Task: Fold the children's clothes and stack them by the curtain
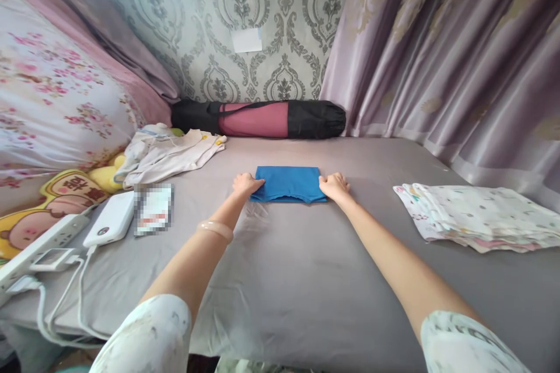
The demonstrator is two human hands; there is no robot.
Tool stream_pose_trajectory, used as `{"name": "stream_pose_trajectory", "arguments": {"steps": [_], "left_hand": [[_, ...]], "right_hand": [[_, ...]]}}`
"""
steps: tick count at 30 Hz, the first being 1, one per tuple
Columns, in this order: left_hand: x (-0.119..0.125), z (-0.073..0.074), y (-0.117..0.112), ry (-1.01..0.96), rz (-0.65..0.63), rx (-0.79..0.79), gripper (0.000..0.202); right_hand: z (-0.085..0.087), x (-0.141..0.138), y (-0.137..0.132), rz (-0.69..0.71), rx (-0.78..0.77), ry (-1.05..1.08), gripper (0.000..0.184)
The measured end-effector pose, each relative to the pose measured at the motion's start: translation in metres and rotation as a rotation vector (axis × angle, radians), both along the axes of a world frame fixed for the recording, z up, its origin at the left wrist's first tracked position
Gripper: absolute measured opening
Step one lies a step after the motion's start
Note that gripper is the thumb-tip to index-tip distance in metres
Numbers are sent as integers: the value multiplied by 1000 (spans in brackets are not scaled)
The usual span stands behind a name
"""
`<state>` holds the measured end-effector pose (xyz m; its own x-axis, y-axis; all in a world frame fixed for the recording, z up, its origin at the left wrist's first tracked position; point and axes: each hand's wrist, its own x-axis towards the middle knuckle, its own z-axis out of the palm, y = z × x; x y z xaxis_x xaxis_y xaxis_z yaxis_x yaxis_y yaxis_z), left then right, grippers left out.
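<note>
A blue cloth garment, folded into a flat rectangle, lies on the grey bed sheet in the middle of the view. At its left edge my left hand is closed, the thumb over the fabric and the fingertips hidden. My right hand pinches the opposite edge, its fingers curled. Between the two hands the cloth lies fairly smooth, with a slightly curved opening along the near side. A pale bangle circles my left wrist.
A pile of folded printed cloths is at right. Rumpled light clothes, a power bank, a power strip with cables and a yellow cartoon cushion lie at left. A black-and-pink rolled bag rests against the wall.
</note>
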<state>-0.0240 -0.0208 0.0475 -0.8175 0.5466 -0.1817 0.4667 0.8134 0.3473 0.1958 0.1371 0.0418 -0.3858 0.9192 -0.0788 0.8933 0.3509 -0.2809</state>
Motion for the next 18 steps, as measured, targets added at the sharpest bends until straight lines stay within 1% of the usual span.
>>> {"name": "stream_pose_trajectory", "arguments": {"steps": [3, 6, 10, 14, 16, 18], "left_hand": [[2, 3, 2, -29, 9, -1, 44], [6, 6, 1, -64, 8, 26, 37], [10, 9, -1, -53, -22, 88, 25], [13, 15, 0, -58, -48, 116, 16], [14, 17, 0, -69, -55, 132, 15], [14, 19, 1, -76, -42, 164, 19]], "right_hand": [[0, -7, -3, 9, -2, 7, 48], [-2, -11, -3, 1, 2, 4, 45], [-5, -12, 0, -2, 9, 2, 42], [-5, -14, 2, 5, 9, -12, 40], [-2, -15, 2, 1, 5, -17, 38], [1, -15, 3, 10, -13, -7, 35]]}}
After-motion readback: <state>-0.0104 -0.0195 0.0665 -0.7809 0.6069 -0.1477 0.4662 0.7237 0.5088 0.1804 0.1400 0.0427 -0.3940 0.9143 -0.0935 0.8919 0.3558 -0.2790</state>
